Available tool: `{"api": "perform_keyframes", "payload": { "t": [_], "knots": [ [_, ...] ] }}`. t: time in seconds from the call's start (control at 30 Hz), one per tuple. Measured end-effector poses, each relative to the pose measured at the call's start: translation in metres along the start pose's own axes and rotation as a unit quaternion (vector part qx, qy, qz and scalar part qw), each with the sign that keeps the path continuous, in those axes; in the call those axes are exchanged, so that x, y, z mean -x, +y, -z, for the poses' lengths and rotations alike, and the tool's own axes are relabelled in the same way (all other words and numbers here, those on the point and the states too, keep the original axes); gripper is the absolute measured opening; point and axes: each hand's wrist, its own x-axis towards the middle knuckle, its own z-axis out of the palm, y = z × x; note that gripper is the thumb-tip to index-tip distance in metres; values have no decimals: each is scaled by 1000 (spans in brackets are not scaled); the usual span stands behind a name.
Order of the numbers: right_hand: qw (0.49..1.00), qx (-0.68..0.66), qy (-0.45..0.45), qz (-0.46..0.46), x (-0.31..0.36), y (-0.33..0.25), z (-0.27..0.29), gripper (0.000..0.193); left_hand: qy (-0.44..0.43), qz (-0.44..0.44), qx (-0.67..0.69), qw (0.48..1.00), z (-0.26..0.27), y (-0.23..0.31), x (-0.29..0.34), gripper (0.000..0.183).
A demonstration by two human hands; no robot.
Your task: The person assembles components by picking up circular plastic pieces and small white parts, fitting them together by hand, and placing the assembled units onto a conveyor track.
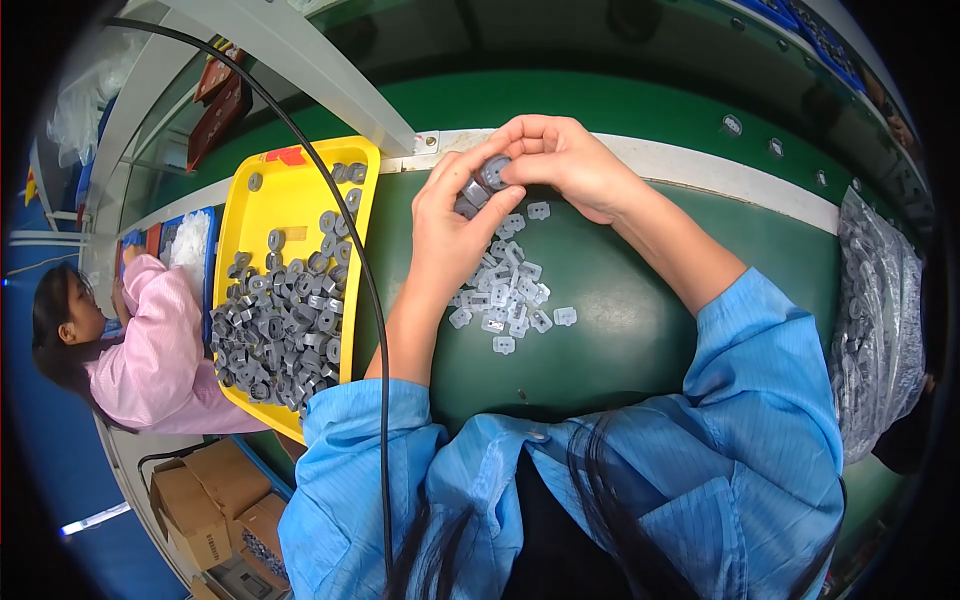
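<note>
My left hand is closed around grey plastic parts, with another grey piece showing between its fingers. At its fingertips is a round grey plastic part with small holes in its face. From the right, my right hand pinches this same round part between thumb and fingers. Whether a smaller piece sits under the right fingertips is hidden. Just below both hands, a loose pile of small translucent notched plates lies on the green work surface.
At left, a yellow tray holds many grey round parts. A black cable hangs across the view. Clear bags of parts lie at right. Beyond the pale ledge runs a green belt with scattered plates. A person in pink works at far left.
</note>
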Motion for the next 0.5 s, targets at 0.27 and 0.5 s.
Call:
{"api": "perform_keyframes", "payload": {
  "t": [0.27,0.5],
  "knots": [
    [958,201,205,8,-26,9,84,22,-6,270,260,927,17,-8,3,30],
    [808,497,293,119,-17,9,96,27,3,261,212,942,16,-10,-2,32]
  ]
}}
